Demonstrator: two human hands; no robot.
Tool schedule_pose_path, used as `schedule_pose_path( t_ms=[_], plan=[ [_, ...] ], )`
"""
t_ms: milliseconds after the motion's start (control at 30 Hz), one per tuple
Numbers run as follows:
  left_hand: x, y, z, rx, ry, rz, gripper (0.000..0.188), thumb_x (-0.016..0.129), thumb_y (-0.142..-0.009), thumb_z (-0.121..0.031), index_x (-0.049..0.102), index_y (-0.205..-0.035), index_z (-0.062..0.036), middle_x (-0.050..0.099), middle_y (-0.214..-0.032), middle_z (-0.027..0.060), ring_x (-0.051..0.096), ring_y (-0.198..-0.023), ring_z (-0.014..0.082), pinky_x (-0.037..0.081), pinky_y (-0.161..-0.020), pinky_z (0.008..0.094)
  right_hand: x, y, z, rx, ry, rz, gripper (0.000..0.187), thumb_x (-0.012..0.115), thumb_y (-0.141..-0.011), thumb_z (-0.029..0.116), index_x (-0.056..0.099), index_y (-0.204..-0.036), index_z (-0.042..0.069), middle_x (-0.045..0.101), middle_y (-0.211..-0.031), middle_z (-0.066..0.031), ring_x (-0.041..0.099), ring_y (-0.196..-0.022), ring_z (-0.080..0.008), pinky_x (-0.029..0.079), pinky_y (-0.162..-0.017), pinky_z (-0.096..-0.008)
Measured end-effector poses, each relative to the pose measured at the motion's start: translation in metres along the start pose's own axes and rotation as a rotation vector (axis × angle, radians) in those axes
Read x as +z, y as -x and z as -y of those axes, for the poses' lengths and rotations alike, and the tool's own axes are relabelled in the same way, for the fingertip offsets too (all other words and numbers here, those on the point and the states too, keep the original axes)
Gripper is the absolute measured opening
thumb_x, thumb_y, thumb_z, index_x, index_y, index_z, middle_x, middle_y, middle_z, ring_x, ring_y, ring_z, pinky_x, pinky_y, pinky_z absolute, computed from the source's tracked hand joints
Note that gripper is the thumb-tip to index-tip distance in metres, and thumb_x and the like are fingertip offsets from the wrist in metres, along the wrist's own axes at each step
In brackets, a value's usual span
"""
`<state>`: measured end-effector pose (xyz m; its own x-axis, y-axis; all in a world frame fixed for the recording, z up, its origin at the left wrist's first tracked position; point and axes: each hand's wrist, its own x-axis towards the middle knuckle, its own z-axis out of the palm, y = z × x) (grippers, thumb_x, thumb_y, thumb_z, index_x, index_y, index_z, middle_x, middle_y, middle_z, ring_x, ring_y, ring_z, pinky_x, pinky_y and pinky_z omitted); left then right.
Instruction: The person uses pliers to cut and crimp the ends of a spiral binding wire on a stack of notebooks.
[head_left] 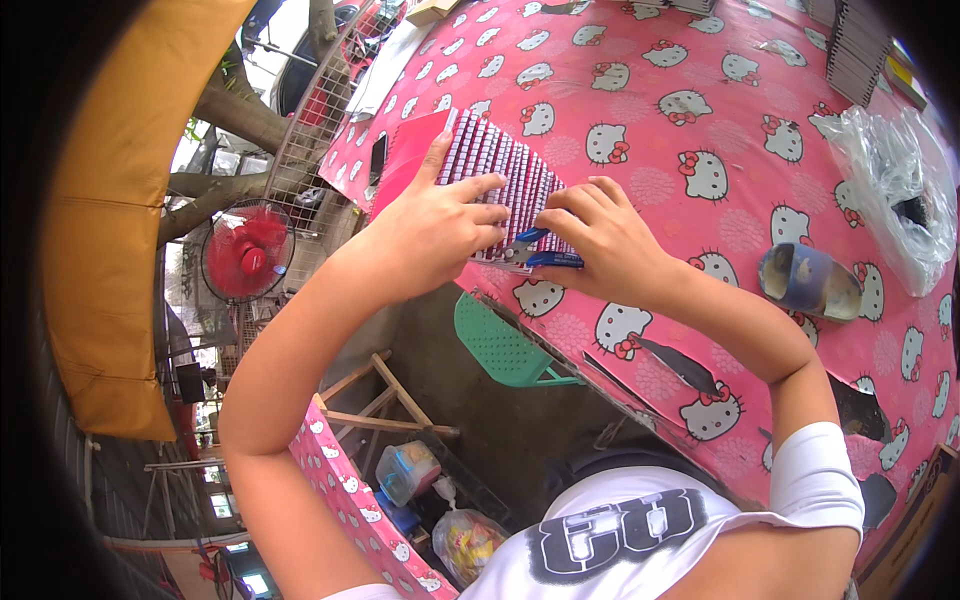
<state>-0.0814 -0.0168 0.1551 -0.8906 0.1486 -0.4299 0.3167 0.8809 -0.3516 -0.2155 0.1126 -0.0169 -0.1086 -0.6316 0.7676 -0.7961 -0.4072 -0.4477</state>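
Item 1: right hand [600, 245], curled shut around one blue-handled metal stapler or plier-like tool [545, 252], whose long axis runs left to right at the near edge of the stack, nose under the left fingers.

Item 2: left hand [435, 230], spread flat, fingers pressing the near end of the stack, thumb pointing far along its left side; it grips nothing.

Item 3: one fanned stack of purple-and-white striped cards or small packets [505, 180], its long axis running from near right to far left, lying directly under both hands and touching them; neither hand is nearer.

Item 4: one red flat sheet [405, 160], just left of the stack.

Item 5: pink cartoon-cat printed tablecloth [700, 100], bearing all the above.

Item 6: one bluish worn roll [810, 282], right, well apart.

Item 7: one clear crumpled plastic bag [890, 180], far right.

Item 8: one dark ribbed stack [858, 50], far right corner.
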Motion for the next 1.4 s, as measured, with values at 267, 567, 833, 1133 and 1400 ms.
schedule_pose_path(
  t_ms=[267,567,833,1133,1400],
  plan=[
    [0.001,-0.001,0.0,0.011,-0.073,0.047,0.041,0.071,-0.071,-0.017,0.068,-0.112,-0.0187,0.061,-0.125,-0.0069,0.042,-0.133,0.0167,0.011,-0.113,0.0652,-0.022,-0.039,-0.009,0.971,-0.993,0.652,0.039,0.074,-0.084,0.037,0.067,-0.084,-0.001,0.064,-0.064,-0.0068,0.061,-0.051,-0.0123,0.047,-0.045,-0.0278],
    [0.005,-0.001,-0.002,-0.006,-0.094,0.063,0.04,0.069,-0.072,-0.018,0.069,-0.112,-0.0208,0.062,-0.123,-0.0105,0.044,-0.131,0.0152,0.011,-0.111,0.0668,-0.016,-0.001,-0.001,0.065,-0.036,0.17,0.051,0.081,-0.069,0.032,0.058,-0.108,0.009,0.054,-0.106,-0.0078,0.053,-0.099,-0.0267,0.039,-0.091,-0.0407],
    [-0.004,-0.005,-0.002,-0.013,-0.062,0.128,0.046,0.072,-0.068,-0.017,0.068,-0.114,-0.019,0.063,-0.122,-0.0078,0.044,-0.131,0.0154,0.01,-0.112,0.0657,-0.012,-0.025,-0.022,0.653,-0.676,0.56,0.049,0.078,-0.075,0.047,0.069,-0.081,-0.001,0.065,-0.069,-0.0126,0.064,-0.063,-0.0222,0.051,-0.06,-0.0343],
    [0.014,-0.017,-0.01,-0.062,-0.116,0.099,0.044,0.063,-0.076,-0.012,0.065,-0.12,-0.013,0.061,-0.128,-0.0005,0.047,-0.129,0.0171,0.012,-0.116,0.0581,-0.015,0.003,-0.017,0.105,-0.124,0.254,0.049,0.079,-0.072,0.039,0.061,-0.104,0.007,0.06,-0.096,-0.0092,0.059,-0.093,-0.028,0.046,-0.082,-0.0383],
    [0.006,-0.022,-0.01,-0.047,-0.117,0.157,0.047,0.063,-0.073,-0.01,0.065,-0.12,-0.012,0.061,-0.128,0.0001,0.047,-0.13,0.0181,0.013,-0.116,0.0577,-0.006,-0.012,-0.03,0.312,-0.39,0.408,0.042,0.078,-0.074,0.041,0.068,-0.09,0.003,0.064,-0.079,-0.009,0.063,-0.074,-0.0234,0.048,-0.068,-0.0357]
  ],
)
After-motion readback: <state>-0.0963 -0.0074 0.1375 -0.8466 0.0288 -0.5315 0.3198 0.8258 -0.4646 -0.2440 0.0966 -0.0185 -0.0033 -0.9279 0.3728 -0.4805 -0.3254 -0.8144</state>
